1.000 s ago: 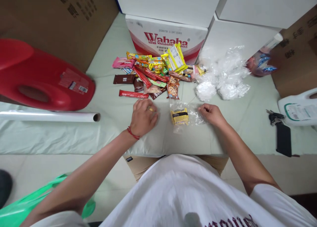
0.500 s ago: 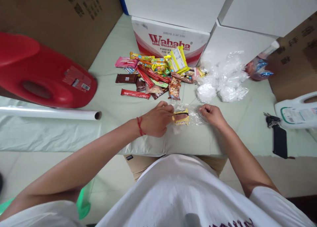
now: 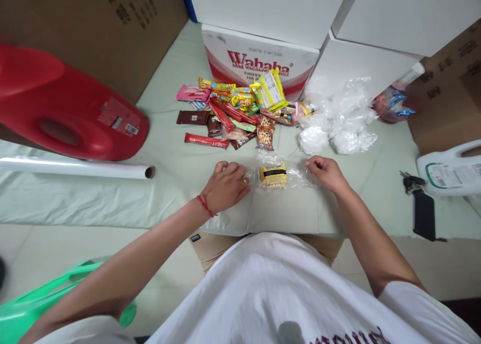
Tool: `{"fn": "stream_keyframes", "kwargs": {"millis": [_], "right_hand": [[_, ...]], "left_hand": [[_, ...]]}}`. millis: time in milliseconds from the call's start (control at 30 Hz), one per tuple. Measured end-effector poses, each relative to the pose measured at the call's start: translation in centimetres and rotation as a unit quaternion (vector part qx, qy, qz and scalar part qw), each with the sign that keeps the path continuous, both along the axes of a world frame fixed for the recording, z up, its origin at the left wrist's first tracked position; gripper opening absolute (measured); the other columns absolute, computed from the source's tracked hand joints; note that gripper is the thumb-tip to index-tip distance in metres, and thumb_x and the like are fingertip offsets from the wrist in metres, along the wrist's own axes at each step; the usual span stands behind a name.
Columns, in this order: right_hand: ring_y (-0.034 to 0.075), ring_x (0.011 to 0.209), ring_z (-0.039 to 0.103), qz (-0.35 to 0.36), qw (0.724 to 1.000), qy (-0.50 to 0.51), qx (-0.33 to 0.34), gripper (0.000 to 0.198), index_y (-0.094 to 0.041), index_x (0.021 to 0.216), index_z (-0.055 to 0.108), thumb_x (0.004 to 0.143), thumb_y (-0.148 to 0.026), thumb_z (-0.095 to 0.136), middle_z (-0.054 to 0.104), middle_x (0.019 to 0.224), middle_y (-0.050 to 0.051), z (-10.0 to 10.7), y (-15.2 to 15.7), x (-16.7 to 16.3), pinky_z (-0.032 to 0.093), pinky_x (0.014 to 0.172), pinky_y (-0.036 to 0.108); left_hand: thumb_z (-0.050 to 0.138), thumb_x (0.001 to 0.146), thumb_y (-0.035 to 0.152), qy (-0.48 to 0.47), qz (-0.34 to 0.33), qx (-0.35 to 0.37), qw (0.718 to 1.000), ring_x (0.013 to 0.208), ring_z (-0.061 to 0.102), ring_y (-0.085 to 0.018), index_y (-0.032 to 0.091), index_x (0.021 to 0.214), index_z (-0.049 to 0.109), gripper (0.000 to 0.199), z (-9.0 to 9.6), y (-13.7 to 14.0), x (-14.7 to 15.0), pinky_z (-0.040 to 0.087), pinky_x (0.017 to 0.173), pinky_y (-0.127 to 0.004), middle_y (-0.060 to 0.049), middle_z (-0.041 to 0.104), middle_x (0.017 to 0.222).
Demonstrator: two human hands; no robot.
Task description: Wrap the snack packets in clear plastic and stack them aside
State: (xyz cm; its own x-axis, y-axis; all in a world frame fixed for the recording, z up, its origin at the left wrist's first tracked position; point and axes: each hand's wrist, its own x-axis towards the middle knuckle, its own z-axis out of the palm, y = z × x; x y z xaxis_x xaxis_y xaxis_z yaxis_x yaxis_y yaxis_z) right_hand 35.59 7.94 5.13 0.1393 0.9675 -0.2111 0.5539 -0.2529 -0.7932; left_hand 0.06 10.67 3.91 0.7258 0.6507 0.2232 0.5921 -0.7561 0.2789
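Note:
A small yellow-wrapped snack pack (image 3: 274, 176) with a black band lies on a piece of clear plastic film (image 3: 298, 176) on the table in front of me. On its left side my left hand (image 3: 227, 186) has its fingers curled together at the film's edge. My right hand (image 3: 326, 174) pinches the film's opposite edge between thumb and fingers. Behind them spreads a heap of packaged snacks: a brown-wrapped cookie pack (image 3: 265, 137), a red-wrapped bar (image 3: 206, 140), a dark brown packet (image 3: 192, 117) and a yellow pack (image 3: 273, 91).
Crumpled clear plastic bags (image 3: 347, 118) are piled behind my right hand. A red jug (image 3: 93, 113) and a white roll (image 3: 75, 167) lie at left. Keys (image 3: 412, 183), a black pouch (image 3: 424, 214) and a white jug (image 3: 451, 168) are at right. A Wahaha carton (image 3: 259, 58) stands behind.
My left hand has drawn back to the left, off the yellow snack pack, which now shows fully. My right hand has stayed nearly in place at the film's edge.

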Motion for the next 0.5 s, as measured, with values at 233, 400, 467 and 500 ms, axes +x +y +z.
{"fn": "stream_keyframes", "kwargs": {"millis": [233,400,467,500], "right_hand": [[0.011,0.058,0.034,-0.001,1.0,0.024,-0.002,0.04,-0.02,0.076,0.063,0.082,-0.058,0.069,0.048,0.064,-0.003,0.8,0.8,0.2,0.026,0.055,0.028],[0.011,0.058,0.035,0.006,1.0,0.016,-0.005,0.041,-0.019,0.076,0.063,0.082,-0.059,0.069,0.047,0.063,-0.003,0.6,1.7,-0.1,0.026,0.055,0.028],[0.011,0.057,0.034,0.009,1.0,0.009,-0.005,0.042,-0.019,0.073,0.06,0.082,-0.059,0.068,0.045,0.062,-0.004,0.5,2.0,-0.2,0.026,0.055,0.028],[0.011,0.057,0.033,0.01,1.0,0.006,-0.007,0.042,-0.02,0.072,0.059,0.082,-0.059,0.068,0.045,0.061,-0.004,0.4,2.1,-0.2,0.026,0.055,0.028]], "left_hand": [[0.06,0.084,0.023,-0.068,0.088,-0.087,0.99,0.103,0.056,-0.031,0.021,0.084,0.074,0.014,-2.4,-1.3,-0.9,0.04,0.086,-0.051,-0.011,0.072,0.106],[0.061,0.086,0.034,-0.085,0.09,-0.115,0.986,0.11,0.056,-0.032,0.024,0.104,0.076,0.026,-2.9,-2.0,-0.8,0.038,0.095,-0.057,-0.012,0.07,0.115],[0.063,0.088,0.048,-0.088,0.086,-0.109,0.986,0.113,0.055,-0.033,0.024,0.11,0.076,0.034,-2.8,-2.2,-0.5,0.037,0.101,-0.059,-0.012,0.069,0.115],[0.066,0.087,0.053,-0.085,0.084,-0.103,0.987,0.116,0.054,-0.034,0.024,0.112,0.076,0.039,-2.8,-2.2,-0.3,0.036,0.105,-0.06,-0.012,0.068,0.116]]}}
